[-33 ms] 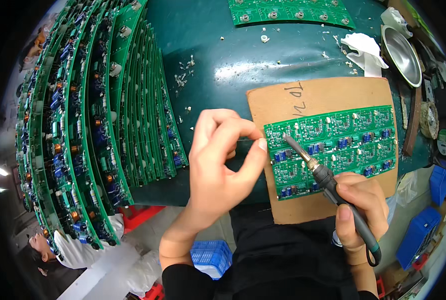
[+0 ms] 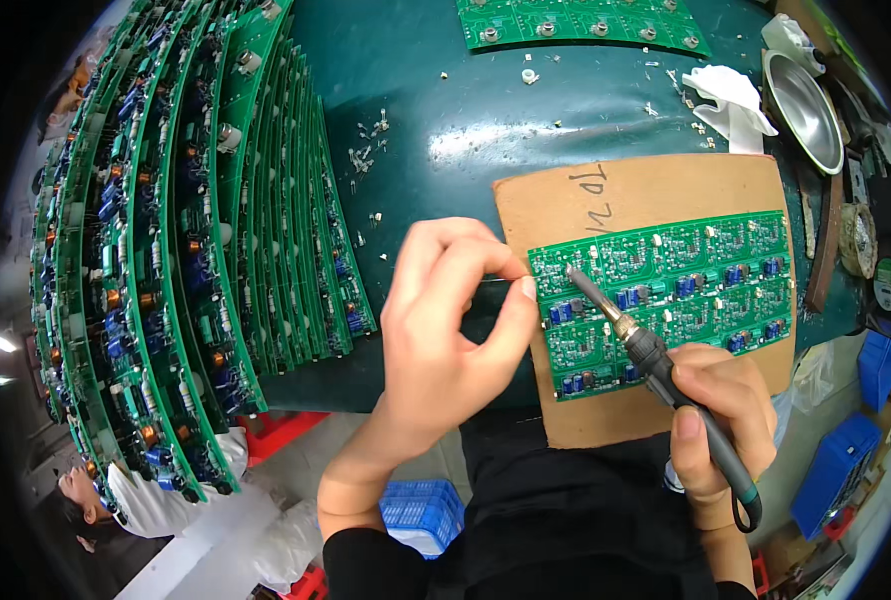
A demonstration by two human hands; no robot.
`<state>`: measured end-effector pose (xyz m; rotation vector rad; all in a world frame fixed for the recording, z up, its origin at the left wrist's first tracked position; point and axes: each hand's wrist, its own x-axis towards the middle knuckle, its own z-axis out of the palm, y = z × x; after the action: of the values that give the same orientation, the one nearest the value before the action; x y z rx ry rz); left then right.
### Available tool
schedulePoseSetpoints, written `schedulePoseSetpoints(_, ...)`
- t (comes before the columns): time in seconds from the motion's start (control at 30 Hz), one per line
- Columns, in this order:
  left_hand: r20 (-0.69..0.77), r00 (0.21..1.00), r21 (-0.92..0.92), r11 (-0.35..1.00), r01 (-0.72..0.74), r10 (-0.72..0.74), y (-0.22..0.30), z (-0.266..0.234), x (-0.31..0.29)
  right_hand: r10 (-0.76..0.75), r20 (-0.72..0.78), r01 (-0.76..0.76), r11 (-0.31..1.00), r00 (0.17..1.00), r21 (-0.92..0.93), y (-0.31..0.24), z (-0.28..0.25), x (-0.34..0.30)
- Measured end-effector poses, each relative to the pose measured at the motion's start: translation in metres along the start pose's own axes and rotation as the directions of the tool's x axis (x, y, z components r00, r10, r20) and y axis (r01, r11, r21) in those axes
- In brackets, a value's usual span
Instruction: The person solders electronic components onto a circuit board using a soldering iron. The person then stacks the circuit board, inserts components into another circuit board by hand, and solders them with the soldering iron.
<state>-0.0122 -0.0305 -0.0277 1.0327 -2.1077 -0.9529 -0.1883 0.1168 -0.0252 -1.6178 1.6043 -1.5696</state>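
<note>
In my right hand [image 2: 726, 415] is a soldering iron [image 2: 656, 355] with a dark handle, the fingers wrapped around it. Its tip rests at the upper left part of a green circuit board [image 2: 671, 262] full of small parts and blue capacitors. My left hand [image 2: 456, 325] pinches a thin solder wire [image 2: 491, 280] between thumb and forefinger, right at the board's left edge. Beneath the board lies a sheet of brown cardboard [image 2: 541, 210]. Whether the wire's end touches the iron's tip is too fine to tell.
Many populated circuit boards [image 2: 286, 220] stand in a dense row on the left. Another board [image 2: 576, 25] lies at the far edge. Small clippings [image 2: 363, 155] are scattered over the green table [image 2: 416, 90]. A metal bowl [image 2: 804, 112] and white tissue [image 2: 731, 105] sit far right.
My left hand has shifted very slightly toward the board. The soldering iron and the board look unmoved.
</note>
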Motion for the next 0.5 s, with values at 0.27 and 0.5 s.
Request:
schedulePoseSetpoints(0.27, 0.036, 0.981, 0.124, 0.973, -0.196, 0.193, -0.009, 0.018, 0.008, 0.024, 0.035, -0.022, 0.998, 0.999, -0.06, -0.001, 0.004, 0.005)
schedulePoseSetpoints(0.5, 0.013, 0.963, 0.204, 0.942, -0.268, 0.271, -0.011, 0.025, 0.006, 0.021, 0.125, -0.008, 0.994, 0.992, -0.106, -0.011, 0.007, 0.011)
